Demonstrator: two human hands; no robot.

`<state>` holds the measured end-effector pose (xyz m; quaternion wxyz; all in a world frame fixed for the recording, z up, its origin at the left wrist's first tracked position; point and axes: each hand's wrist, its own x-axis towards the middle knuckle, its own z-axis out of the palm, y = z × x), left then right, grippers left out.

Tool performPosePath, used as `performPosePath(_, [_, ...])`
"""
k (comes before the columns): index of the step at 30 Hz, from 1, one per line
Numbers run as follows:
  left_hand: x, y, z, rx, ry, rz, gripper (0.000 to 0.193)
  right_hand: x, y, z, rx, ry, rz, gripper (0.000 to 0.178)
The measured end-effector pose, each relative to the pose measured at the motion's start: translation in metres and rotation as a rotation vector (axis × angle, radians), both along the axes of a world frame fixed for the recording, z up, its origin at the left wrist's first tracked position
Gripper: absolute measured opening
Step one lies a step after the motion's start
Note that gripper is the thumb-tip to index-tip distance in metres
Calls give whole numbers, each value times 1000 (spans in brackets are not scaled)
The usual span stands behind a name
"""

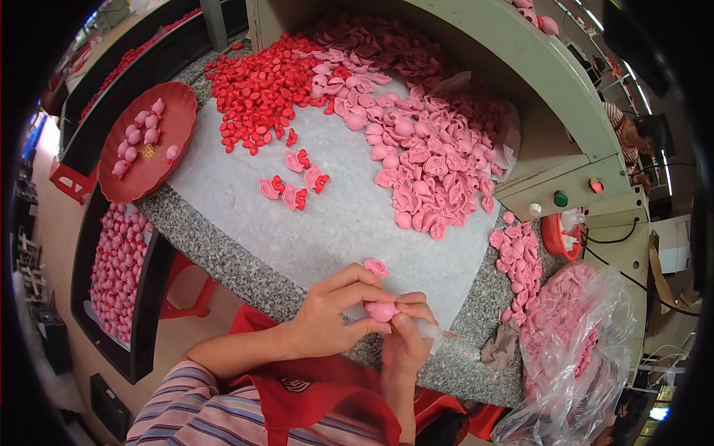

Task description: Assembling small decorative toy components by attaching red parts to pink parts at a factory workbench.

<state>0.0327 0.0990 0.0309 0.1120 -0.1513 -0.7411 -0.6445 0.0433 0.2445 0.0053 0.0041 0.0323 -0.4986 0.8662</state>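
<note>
Over the near edge of the worktable, both hands meet at a small rounded pink plastic piece (381, 311). My left hand (327, 316) grips it between thumb and fingers. The fingers of my right hand (406, 338) press the same piece from the other side. A translucent white squeeze bottle (427, 328) with a thin tip sits in my right hand, pointing right; its grip is partly hidden. Just beyond my left fingertips, a hollow pink shell (376, 267) lies on the white paper (327, 230). Farther left rest several pink shells with red parts attached (296, 160).
Heaps of red parts (260, 93) and pink shells (431, 167) cover the far side, partly under a grey-green machine housing (520, 63). At left are a red dish (178, 111) and a black tray of pink pieces (115, 271). A clear plastic bag (595, 357) bulges at right.
</note>
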Motion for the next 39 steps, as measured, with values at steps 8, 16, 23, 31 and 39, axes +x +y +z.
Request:
performPosePath(8, [2, -2, -3, 145, -106, -5, 35, 0, -10, 0, -228, -196, 32, 12])
performPosePath(16, [3, -2, 8, 621, -322, -287, 31, 1, 0, 25, 256, 88, 10, 36])
performPosePath(23, [15, 2, 27, 676, -270, -368, 27, 5, 4, 47, 385, 306, -15, 35])
performPosePath(31, [38, 5, 52, 672, -165, -457, 21, 31, 9, 84, 498, 474, -66, 32])
performPosePath(39, [38, 7, 60, 686, -216, -520, 14, 36, 16, 96, 563, 533, -60, 34])
